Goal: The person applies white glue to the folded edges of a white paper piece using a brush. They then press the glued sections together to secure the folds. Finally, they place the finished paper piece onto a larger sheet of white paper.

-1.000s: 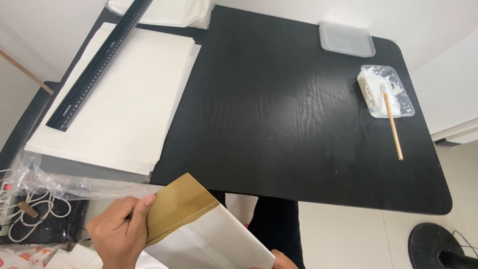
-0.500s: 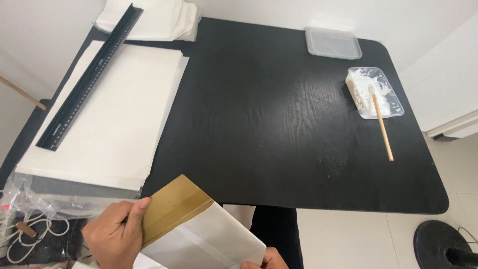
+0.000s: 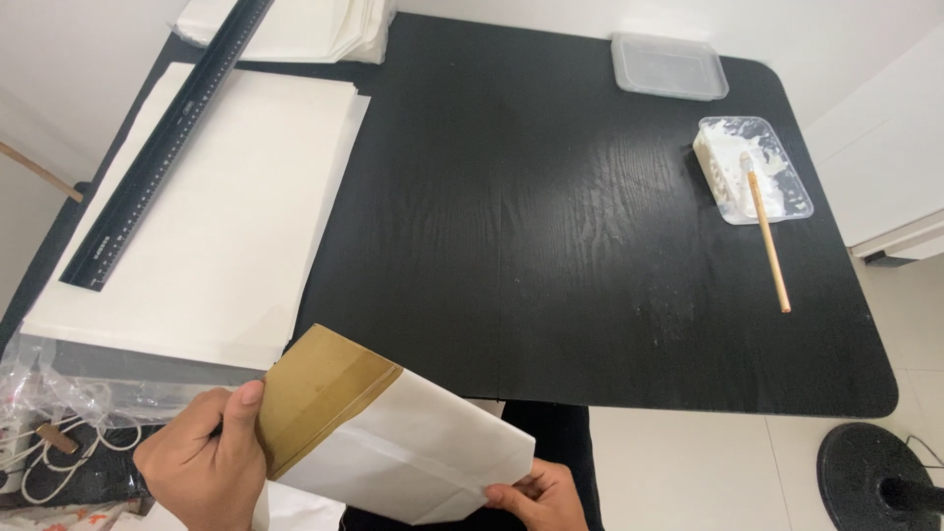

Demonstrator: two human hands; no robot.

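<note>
A flat white paper bag (image 3: 413, 457) with a brown folded bottom panel is held in front of me, just below the near edge of the black table (image 3: 570, 246). My left hand (image 3: 202, 467) grips its brown end, thumb on top. My right hand (image 3: 536, 497) pinches the bag's lower right corner from beneath; only its fingers show at the frame's bottom edge.
A stack of white paper sheets (image 3: 211, 211) lies on the table's left side under a long black ruler (image 3: 162, 147). At the far right sit a clear tray of white paste (image 3: 752, 167) with a wooden-handled brush (image 3: 767, 241) and a clear lid (image 3: 669, 67). Clear plastic bags (image 3: 69, 413) lie lower left.
The view has shifted slightly, with the table sitting higher in frame. The bag has tilted a little flatter, and my right hand now shows more under its lower right corner.
</note>
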